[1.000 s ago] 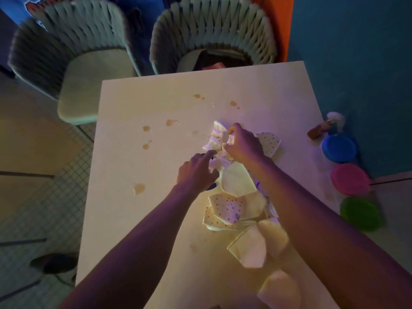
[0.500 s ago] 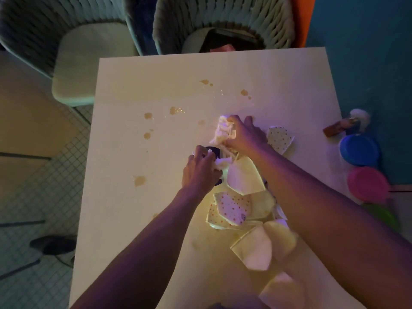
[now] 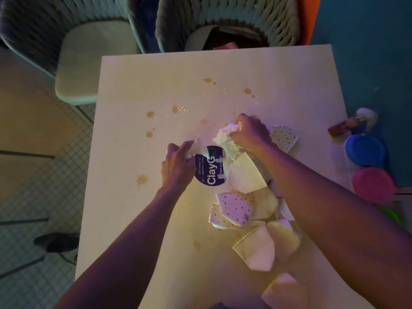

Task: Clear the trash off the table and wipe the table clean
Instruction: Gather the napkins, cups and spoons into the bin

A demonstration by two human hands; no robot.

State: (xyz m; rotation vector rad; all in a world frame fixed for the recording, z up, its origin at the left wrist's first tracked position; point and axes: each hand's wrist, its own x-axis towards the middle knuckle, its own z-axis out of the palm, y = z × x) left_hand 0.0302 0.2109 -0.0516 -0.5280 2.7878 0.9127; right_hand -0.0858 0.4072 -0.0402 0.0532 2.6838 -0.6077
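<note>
A: L hand point(image 3: 177, 167)?
B: Over the middle of the pale surface point(image 3: 133, 208), fingers curled, pinching a small white paper scrap point(image 3: 197, 146) at its far edge. Scrap pokes out past the fingertips, just touching the rim of the round dark sticker point(image 3: 210, 167).
A: Sticker reads?
B: "ClayG…", partly hidden by bits of tape & paper. Lies flat on the surface btwn both hands.
A: R hand point(image 3: 250, 132)?
B: Further back & to the right. Fingers bunched round a crumpled white napkin point(image 3: 225, 136); wad sticks out toward the left, its low end hangs by the sticker's far-right rim. The 2 papers are near but apart.
A: Other trash?
B: Torn paper-plate pieces point(image 3: 245, 175), some plain, some w/ red dots, strung from beside the R wrist down to the near edge, partly under the R forearm. One dotted piece point(image 3: 283, 137) just right of the R hand.
A: Spills?
B: Brown blotches point(image 3: 178, 109) scattered left of & beyond the hands, none touching them.
A: Off the surface?
B: 2 woven chairs point(image 3: 89, 41) at the far side; blue lid point(image 3: 364, 149) & pink lid point(image 3: 373, 185) on the floor to the right.
</note>
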